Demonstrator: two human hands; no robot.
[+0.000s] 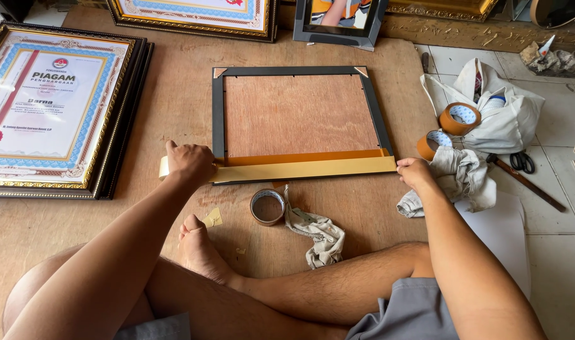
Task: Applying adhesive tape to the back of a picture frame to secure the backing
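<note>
Head view: long tan tape strip (300,170) across black frame's (217,113) lower edge.

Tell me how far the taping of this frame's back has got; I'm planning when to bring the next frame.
Done: the plywood backing sits inside the black frame, face down. In hand: one strip of brown tape is stretched along the bottom edge, the left hand pressing one end and the right hand the other. Left: the top and both side edges show no tape.

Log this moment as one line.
left hand: pressing brown tape strip | right hand: holding strip's other end | strip: along bottom edge of black picture frame | tape roll: nearby on wooden board
</note>
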